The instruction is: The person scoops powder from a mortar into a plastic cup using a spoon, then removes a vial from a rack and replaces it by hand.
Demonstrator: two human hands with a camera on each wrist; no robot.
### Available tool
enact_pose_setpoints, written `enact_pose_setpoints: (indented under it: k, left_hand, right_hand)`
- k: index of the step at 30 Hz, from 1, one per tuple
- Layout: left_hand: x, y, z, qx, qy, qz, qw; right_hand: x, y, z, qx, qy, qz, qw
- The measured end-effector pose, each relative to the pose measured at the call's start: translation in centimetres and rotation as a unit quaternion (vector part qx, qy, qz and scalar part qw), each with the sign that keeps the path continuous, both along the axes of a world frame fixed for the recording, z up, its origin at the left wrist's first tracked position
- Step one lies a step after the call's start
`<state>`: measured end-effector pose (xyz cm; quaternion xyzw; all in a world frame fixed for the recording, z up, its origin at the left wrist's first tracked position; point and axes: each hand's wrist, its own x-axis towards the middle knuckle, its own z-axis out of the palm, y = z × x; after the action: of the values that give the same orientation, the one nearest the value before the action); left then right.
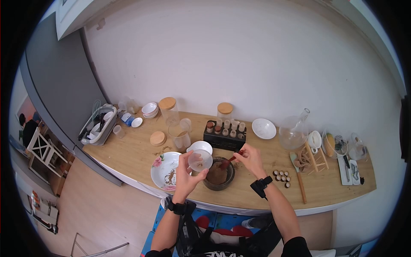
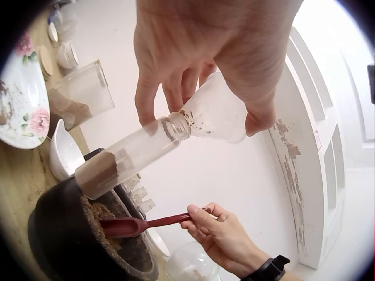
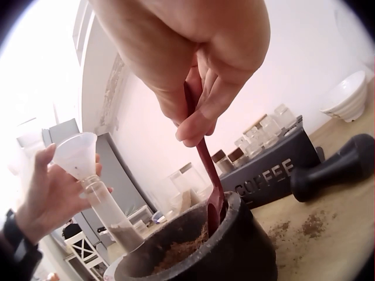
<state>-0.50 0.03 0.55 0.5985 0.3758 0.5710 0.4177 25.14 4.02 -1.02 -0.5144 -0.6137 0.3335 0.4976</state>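
Observation:
My left hand point(image 1: 185, 176) holds a clear glass vial point(image 2: 137, 153) with a translucent funnel point(image 2: 217, 111) in its mouth. Brown powder fills the bottom of the tilted vial, and a few crumbs cling inside the funnel. Below it stands a dark mortar point(image 3: 249, 246) with brown ground powder point(image 3: 181, 252) inside. Thumb and fingers of my right hand point(image 1: 251, 160) pinch the handle of a dark red spoon point(image 2: 126, 227), its bowl down in the mortar. A black rack labelled COFFEE point(image 3: 258, 180) with several small vials stands behind the mortar.
A floral plate point(image 1: 159, 174) with brown bits lies left of the mortar. Behind are a white bowl point(image 1: 200, 146) and a glass jar of powder point(image 1: 180, 139). A black pestle point(image 3: 337, 167) lies to the right, with spilled powder on the wooden counter point(image 1: 265, 156).

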Motion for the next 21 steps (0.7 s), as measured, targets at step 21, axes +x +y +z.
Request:
enact_pose_setpoints:
  k: [21]
  left_hand:
    - [-0.1,0.0,0.0,0.002,0.003,0.001,1.000]
  right_hand:
    - [2.0,0.1,-2.9,-0.180,0.235,-0.059,0.953]
